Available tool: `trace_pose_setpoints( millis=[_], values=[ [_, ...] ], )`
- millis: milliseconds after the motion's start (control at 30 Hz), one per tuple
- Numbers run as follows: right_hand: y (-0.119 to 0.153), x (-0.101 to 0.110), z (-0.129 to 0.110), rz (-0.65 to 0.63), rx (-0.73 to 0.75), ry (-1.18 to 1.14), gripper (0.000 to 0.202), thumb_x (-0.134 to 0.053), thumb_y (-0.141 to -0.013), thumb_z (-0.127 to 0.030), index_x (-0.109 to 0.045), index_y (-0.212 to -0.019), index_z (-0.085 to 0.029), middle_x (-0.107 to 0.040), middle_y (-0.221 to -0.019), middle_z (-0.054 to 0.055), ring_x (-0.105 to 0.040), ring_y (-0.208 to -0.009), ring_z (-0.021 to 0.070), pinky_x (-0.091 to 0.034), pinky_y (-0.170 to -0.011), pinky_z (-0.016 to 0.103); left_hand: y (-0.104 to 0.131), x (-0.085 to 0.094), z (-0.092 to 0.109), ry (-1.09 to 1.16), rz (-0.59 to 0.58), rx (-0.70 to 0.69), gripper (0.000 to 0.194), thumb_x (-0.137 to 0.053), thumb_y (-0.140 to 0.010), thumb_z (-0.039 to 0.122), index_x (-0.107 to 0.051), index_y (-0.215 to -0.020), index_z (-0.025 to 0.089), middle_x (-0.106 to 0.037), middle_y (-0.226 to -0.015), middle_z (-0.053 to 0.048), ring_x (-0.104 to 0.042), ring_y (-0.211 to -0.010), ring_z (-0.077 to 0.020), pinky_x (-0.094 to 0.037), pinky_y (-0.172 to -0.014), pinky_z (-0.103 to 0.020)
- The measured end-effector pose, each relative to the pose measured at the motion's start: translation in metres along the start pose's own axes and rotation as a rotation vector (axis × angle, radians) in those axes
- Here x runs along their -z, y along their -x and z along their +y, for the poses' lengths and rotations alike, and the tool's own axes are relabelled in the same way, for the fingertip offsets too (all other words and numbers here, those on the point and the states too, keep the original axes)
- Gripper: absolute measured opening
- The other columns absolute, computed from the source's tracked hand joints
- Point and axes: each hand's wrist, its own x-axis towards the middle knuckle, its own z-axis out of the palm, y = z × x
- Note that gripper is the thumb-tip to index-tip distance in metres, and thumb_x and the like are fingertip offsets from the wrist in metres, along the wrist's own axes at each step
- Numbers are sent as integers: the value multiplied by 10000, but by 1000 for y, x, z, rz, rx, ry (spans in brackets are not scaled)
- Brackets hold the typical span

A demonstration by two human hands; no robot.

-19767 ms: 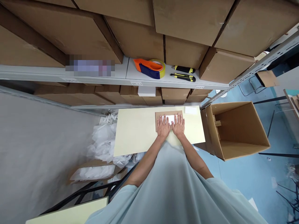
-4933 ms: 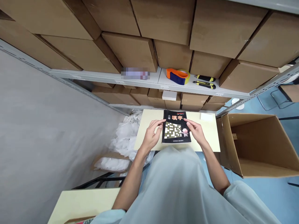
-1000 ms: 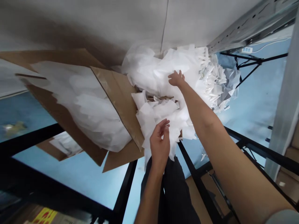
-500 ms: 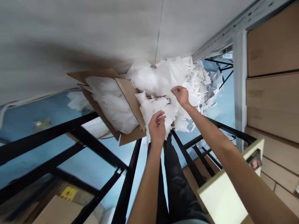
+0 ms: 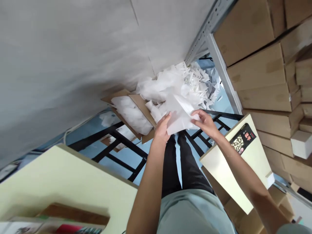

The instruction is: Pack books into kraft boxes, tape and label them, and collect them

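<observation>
Between my two hands is a thin white packing sheet (image 5: 179, 115), slightly see-through and folded along its right side. My left hand (image 5: 162, 128) grips its lower left edge, with the thumb on top. My right hand (image 5: 206, 123) pinches the right edge between thumb and fingers. Just beyond the sheet lies a big heap of similar white sheets (image 5: 168, 81), partly hidden by it. Left of the heap, an open cardboard box (image 5: 142, 109) is filled with more white sheets (image 5: 131, 112).
A pale wall (image 5: 85, 42) rises behind the heap. Cardboard boxes (image 5: 258, 71) are stacked on the right behind a metal post (image 5: 225, 74). Pale tabletops stand left (image 5: 73, 172) and right (image 5: 226, 172), the right one bearing a dark printed packet (image 5: 243, 138). Black metal frames (image 5: 124, 139) stand below.
Both hands were empty over the heap; now they hold a white packing sheet, drawn closer to my body. The view has shifted, showing the tabletops and my clothing.
</observation>
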Motion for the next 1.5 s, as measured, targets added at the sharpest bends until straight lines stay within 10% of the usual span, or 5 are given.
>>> trace_pose_setpoints(
  millis=[367,800,1067,1267,1500],
  values=[
    [228,42,4,458,81,411,340,-633,-1032,-243,-722,-1359,-277,-807,-1173,70,-793,-1034,261,-655,-921,394,113,-74,-54,-551,-312,-178,504,-908,-857,493,-790,-1271,230,-829,-1309,-105,-745,-1342,-343,-622,-1138,-464],
    [437,83,196,951,-434,338,444,-552,-1136,-401,-616,-1538,-226,-789,-1310,148,-802,-1122,302,-695,-917,459,148,-121,-342,-1665,-686,-458,335,-643,-1055,385,-749,-1333,231,-822,-1141,-91,-759,-883,-203,-627,-755,-308],
    [482,112,268,995,-501,394,390,-544,-1160,-396,-648,-1489,-212,-761,-1239,157,-765,-1110,308,-670,-949,497,149,-117,-467,-2016,-753,-828,318,-590,-1080,306,-756,-1335,214,-780,-1103,-94,-739,-931,-235,-620,-896,-378],
    [460,143,272,1042,-521,451,384,-729,-1071,-514,-710,-1318,-219,-581,-1596,246,-480,-1581,436,-556,-1151,637,157,-104,-481,-1968,-649,-1002,548,-665,-1063,403,-630,-1571,202,-682,-1360,-178,-662,-1285,-309,-568,-1124,-459],
    [429,179,288,1093,-509,261,432,-543,-1114,-315,-627,-1516,-180,-721,-1325,229,-668,-1308,371,-586,-1081,579,165,-83,-484,-1954,-725,-930,502,-685,-1057,490,-703,-1466,200,-643,-1462,-206,-636,-1331,-324,-553,-1128,-474]
  ],
)
